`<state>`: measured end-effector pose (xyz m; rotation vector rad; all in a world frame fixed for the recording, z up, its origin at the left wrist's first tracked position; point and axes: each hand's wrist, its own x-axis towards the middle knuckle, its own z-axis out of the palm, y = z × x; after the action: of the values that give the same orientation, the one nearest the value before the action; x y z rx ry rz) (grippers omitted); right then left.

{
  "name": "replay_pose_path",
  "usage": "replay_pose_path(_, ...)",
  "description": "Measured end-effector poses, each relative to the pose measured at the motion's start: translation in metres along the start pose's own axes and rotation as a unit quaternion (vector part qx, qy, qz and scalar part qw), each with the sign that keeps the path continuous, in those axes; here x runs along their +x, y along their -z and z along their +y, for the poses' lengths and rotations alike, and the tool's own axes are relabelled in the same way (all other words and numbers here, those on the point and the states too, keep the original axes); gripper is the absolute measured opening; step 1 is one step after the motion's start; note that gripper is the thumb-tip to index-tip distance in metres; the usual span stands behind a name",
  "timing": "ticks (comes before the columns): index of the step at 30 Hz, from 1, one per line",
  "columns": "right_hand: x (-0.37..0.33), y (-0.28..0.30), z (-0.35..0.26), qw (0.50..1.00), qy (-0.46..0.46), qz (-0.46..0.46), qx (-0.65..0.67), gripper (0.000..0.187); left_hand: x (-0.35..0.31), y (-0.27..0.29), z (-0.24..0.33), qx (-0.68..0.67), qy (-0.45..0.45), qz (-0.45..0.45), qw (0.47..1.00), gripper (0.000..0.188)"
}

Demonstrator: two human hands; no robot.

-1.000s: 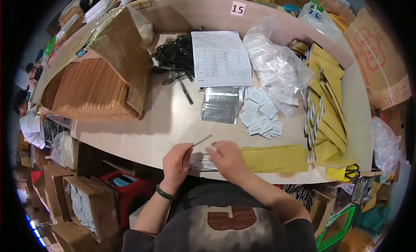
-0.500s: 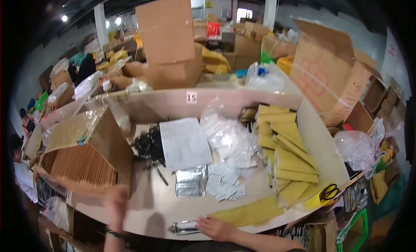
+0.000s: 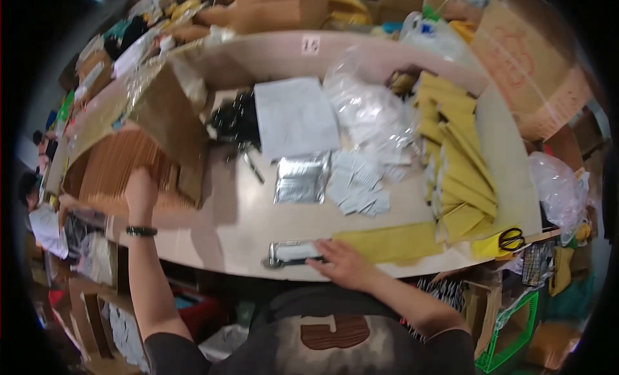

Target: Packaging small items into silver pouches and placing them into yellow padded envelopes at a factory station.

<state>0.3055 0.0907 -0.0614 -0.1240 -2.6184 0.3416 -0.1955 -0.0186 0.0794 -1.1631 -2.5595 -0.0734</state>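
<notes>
At the left, my left hand (image 3: 141,189) reaches into an open carton (image 3: 182,136) packed with thin brown cardboard pieces (image 3: 113,165) standing on edge. Its fingertips touch the pieces and are blurred and partly hidden, so their grip cannot be made out. By the table's front edge my right hand (image 3: 345,262) lies open, fingers stretched. Under its fingertips is the end of a flat, silver-edged packet (image 3: 293,252); a flat yellow sleeve (image 3: 393,241) extends to the right. Beyond them are a silver foil packet (image 3: 301,179) and a heap of small white paper slips (image 3: 361,185).
White sheets (image 3: 296,117), black bundled items (image 3: 237,120) and a clear plastic bag (image 3: 364,110) lie toward the back. Yellow sleeves (image 3: 461,162) are stacked at right, near black-handled scissors (image 3: 512,239). A pen-like item (image 3: 254,168) lies mid-table. Low walls (image 3: 400,49) border the table.
My left hand has moved forward and left, from beside the carton into its opening against the cardboard pieces. My right hand stays by the silver-edged packet. The view has tilted down.
</notes>
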Motion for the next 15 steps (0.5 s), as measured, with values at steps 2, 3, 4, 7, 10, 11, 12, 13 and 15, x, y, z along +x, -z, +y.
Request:
replay_pose_path(2, 0.000, 0.018, 0.001, 0.999, -0.026, -0.048, 0.000, 0.044, -0.019, 0.008, -0.004, 0.034, 0.035, 0.005, 0.999, 0.019)
replay_pose_path(3, -0.001, 0.022, 0.001, 0.998, -0.031, -0.053, 0.012, 0.044, -0.031, 0.004, -0.011, -0.110, 0.030, 0.104, 0.988, 0.018)
replay_pose_path(4, -0.001, 0.024, 0.000, 0.996, -0.047, -0.066, 0.027, 0.044, -0.044, 0.001, -0.018, -0.252, 0.027, 0.201, 0.946, 0.018)
replay_pose_path(7, -0.010, 0.027, 0.002, 0.990, -0.100, -0.077, 0.064, 0.044, -0.133, -0.003, 0.032, -0.553, 0.201, 0.116, 0.800, 0.014)
replay_pose_path(10, -0.004, 0.039, -0.003, 0.985, -0.119, -0.090, 0.081, 0.043, -0.215, -0.026, 0.076, -0.602, 0.169, -0.113, 0.772, 0.016)
replay_pose_path(11, -0.004, 0.044, -0.003, 0.985, -0.124, -0.103, 0.065, 0.042, -0.227, -0.021, 0.087, -0.596, 0.098, -0.217, 0.767, 0.010)
replay_pose_path(12, -0.005, 0.045, -0.001, 0.985, -0.121, -0.107, 0.068, 0.042, -0.231, -0.015, 0.099, -0.606, 0.038, -0.256, 0.752, 0.006)
replay_pose_path(13, -0.007, 0.046, 0.003, 0.985, -0.118, -0.120, 0.033, 0.042, -0.225, -0.009, 0.106, -0.552, 0.003, -0.272, 0.788, 0.006)
replay_pose_path(15, -0.010, 0.044, 0.007, 0.985, -0.111, -0.132, -0.002, 0.043, -0.212, -0.008, 0.110, -0.495, -0.031, -0.285, 0.820, 0.007)
